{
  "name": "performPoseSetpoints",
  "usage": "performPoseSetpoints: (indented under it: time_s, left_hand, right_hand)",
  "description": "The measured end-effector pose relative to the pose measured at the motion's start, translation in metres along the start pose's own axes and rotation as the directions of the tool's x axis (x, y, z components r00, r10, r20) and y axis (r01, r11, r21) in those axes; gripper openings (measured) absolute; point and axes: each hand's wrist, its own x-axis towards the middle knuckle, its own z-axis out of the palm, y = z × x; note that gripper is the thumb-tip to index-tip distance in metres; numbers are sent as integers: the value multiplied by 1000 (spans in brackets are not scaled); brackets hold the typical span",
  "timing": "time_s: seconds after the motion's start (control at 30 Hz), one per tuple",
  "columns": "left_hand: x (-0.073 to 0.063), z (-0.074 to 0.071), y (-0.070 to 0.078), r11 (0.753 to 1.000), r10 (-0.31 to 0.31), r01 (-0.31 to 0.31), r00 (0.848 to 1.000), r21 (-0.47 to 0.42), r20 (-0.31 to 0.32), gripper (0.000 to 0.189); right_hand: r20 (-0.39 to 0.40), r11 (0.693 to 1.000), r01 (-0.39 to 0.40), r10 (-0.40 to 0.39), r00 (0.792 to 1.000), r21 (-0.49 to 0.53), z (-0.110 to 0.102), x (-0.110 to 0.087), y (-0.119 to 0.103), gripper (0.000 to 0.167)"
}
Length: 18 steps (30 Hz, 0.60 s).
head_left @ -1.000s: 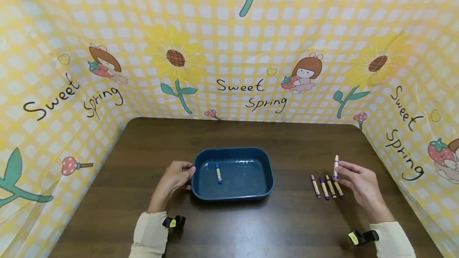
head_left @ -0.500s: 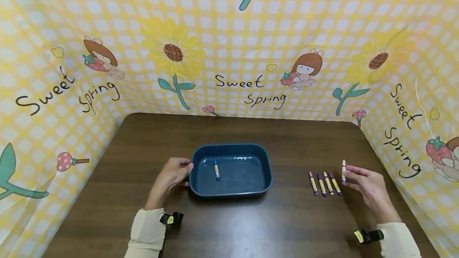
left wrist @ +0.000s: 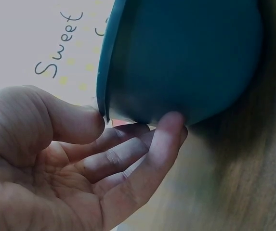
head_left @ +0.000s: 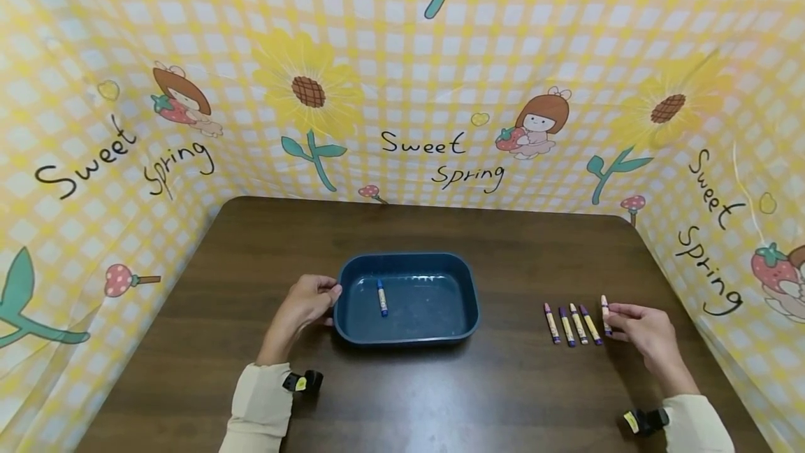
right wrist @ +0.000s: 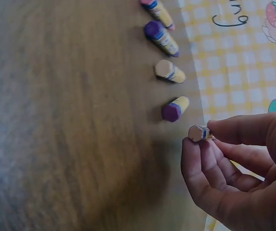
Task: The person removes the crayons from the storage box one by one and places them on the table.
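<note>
My left hand (head_left: 309, 306) holds the left end of a dark blue plastic tray (head_left: 409, 340). In the left wrist view, its thumb is at the tray's rim and the fingertips are against the outer wall. A blue crayon (head_left: 382, 299) lies inside the tray, towards its left. At the right, my right hand (head_left: 648, 334) pinches a peach crayon (right wrist: 198, 133) between thumb and fingers, low at the right end of a row. That row has a pink crayon (head_left: 551, 324), a purple crayon (head_left: 567, 327), a pale crayon (head_left: 578, 324) and another purple crayon (head_left: 590, 325).
A dark brown wooden table (head_left: 402, 404) bears everything. Yellow checked cloth (head_left: 409, 75) with printed flowers and figures rises at the back and both sides. Each wrist wears a black strap-on device, such as the right wrist device (head_left: 646, 422).
My right hand has carried the peach crayon from over the row to its right end, then lowered it. My left hand keeps its hold on the tray.
</note>
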Motion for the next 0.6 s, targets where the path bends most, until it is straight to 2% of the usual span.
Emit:
performPoseSetpoints:
  time_s: [0.13,0.33,0.6]
  left_hand:
    - [0,-1,0,1000,6,-6,1000,6,13,39]
    - [4,-1,3,1000,6,-7,1000,14,10,38]
    - [0,-3,2,1000,10,-10,1000,20,4,38]
  right_hand:
    - [1,996,2,-2,1000,-87,1,-1,0,42]
    - [-27,975,18,-25,999,-223,2,0,-2,39]
    - [-49,950,33,-50,998,-311,10,-1,-6,36]
